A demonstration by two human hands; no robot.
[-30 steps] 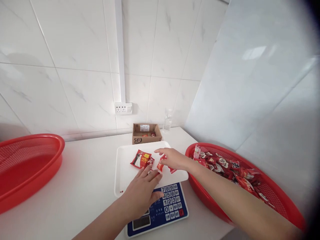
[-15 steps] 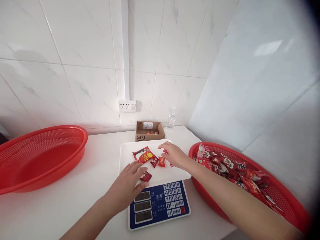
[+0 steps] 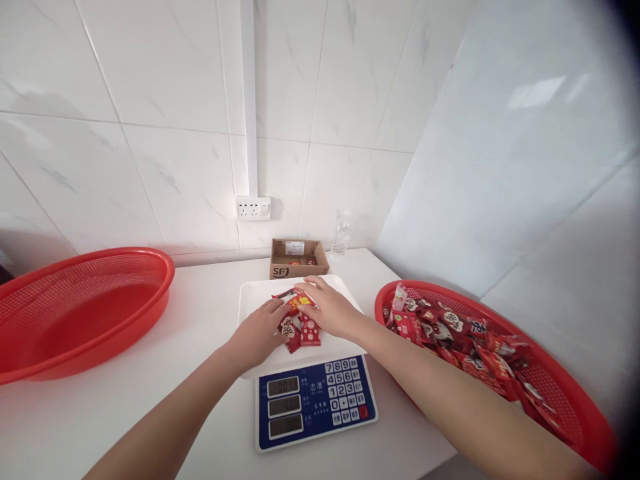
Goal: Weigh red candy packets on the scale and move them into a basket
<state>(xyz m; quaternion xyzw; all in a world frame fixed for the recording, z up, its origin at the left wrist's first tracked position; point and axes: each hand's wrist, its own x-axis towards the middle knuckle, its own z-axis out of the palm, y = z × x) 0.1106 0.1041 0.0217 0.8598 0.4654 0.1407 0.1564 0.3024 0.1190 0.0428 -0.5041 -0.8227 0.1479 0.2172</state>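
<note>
On the white tray of a blue digital scale, my two hands close in on a small pile of red snack packets. My left hand cups the pile from the left, its fingers bent over the packets. From the right, my right hand curves its fingers over the far side of the same pile. A packet with yellow print shows between the fingertips; part of the pile is hidden under both hands. The scale's keypad and displays face me.
At the right stands a red basket holding many similar packets. Another red basket is at the left. Behind the tray are a cardboard box with a few packets inside and a clear plastic bottle near the tiled wall.
The packets, spread over the tray before, are now drawn together into one pile. My right hand has moved left and my fingers have closed around the packets from both sides.
</note>
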